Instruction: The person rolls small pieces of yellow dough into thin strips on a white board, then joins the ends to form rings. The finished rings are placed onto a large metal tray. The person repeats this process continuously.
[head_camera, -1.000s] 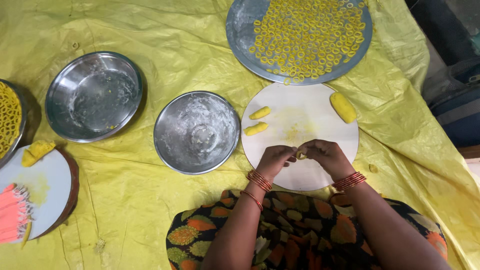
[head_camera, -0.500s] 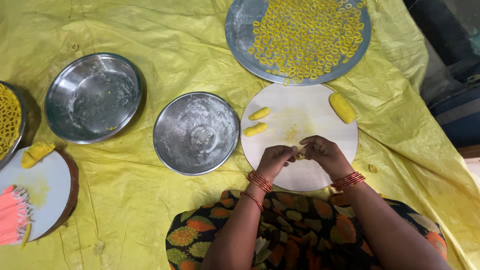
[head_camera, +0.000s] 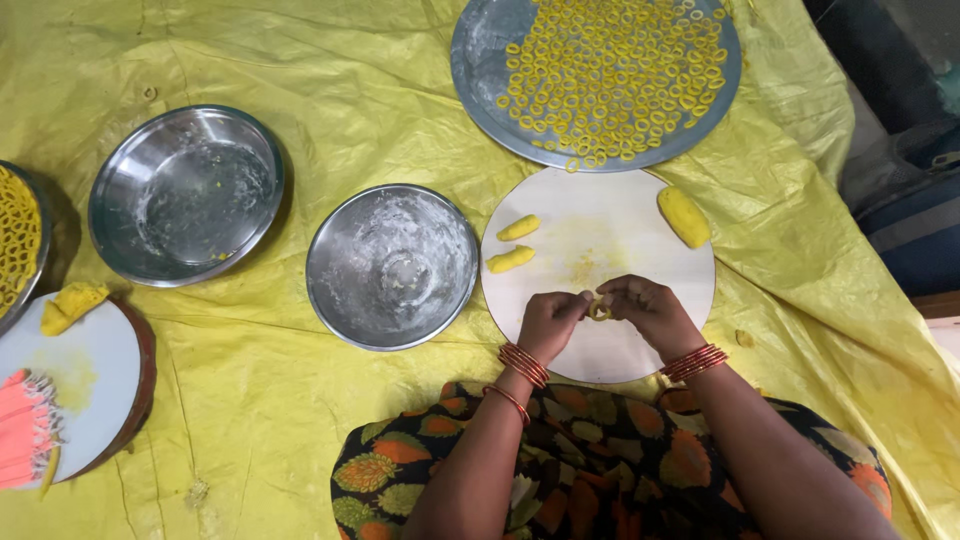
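Both hands meet over the near part of the white board (head_camera: 640, 350): left hand (head_camera: 548, 325) and right hand (head_camera: 650, 312) each have the grip clamped on one small dough ring (head_camera: 599, 310), fingertips pinching it from either side, ring just above the board. Beyond the grip lie two short dough rolls (head_camera: 516, 243); to the far right of it, a thicker dough lump (head_camera: 684, 216) at the board's edge. Farther beyond, a steel tray (head_camera: 480, 60) full of finished rings. Left of the grip, a floured steel plate (head_camera: 392, 266), then a steel bowl (head_camera: 186, 195). All sits on a yellow sheet (head_camera: 300, 80).

Judgement: step looks like closing the loop ends. To do it well, pinch lightly at the join only, keep pressure even from both sides so the ring stays round, and support it close to the board so the thin dough doesn't stretch or tear.
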